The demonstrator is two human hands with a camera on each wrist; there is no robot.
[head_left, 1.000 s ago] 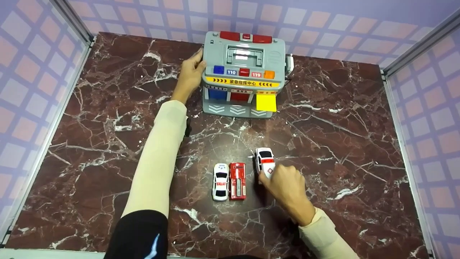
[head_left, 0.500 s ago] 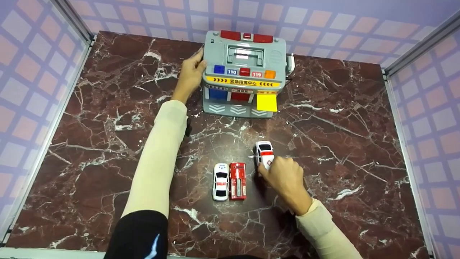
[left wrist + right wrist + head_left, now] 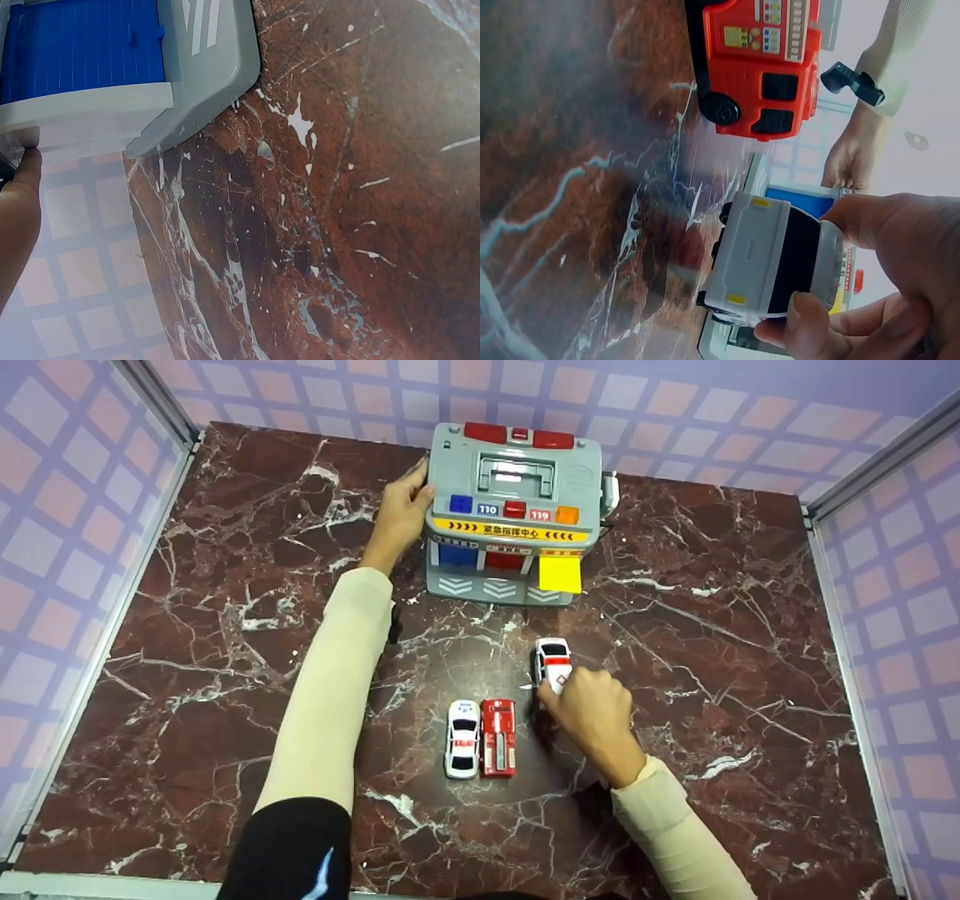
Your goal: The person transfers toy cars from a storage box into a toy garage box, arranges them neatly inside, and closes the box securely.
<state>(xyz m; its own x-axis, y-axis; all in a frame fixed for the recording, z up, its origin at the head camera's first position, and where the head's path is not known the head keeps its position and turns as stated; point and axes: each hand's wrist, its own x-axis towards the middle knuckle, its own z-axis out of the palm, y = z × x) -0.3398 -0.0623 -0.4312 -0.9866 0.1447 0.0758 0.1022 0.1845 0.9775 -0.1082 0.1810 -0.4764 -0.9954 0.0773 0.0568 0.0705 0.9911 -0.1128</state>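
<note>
The marble desk (image 3: 225, 585) spreads wide under me, fenced by checked walls (image 3: 67, 472). At its far side stands the grey rescue station (image 3: 514, 510), its three bay doors facing me: blue, red, and a yellow door (image 3: 560, 574) that sticks out past the others. My left hand (image 3: 401, 514) rests against the station's left wall, fingers (image 3: 19, 202) laid along the edge and thumb at its front corner, bracing it.

Nearer to me, my right hand (image 3: 592, 716) pinches the rear of the white ambulance (image 3: 553, 664); thumb and fingers (image 3: 817, 330) curl round its body. It stands on the desk, nose toward the station, roughly in line with the yellow door but well short of it. Just to its left, the red fire truck (image 3: 497, 736) and the white police car (image 3: 461, 738) are parked side by side, almost touching.

I judge the risks small but real. If my pinch slants, the ambulance could veer and strike the door post. A hard shove may shift the station unless my left hand braces firmly. My right wrist could also brush the fire truck.
</note>
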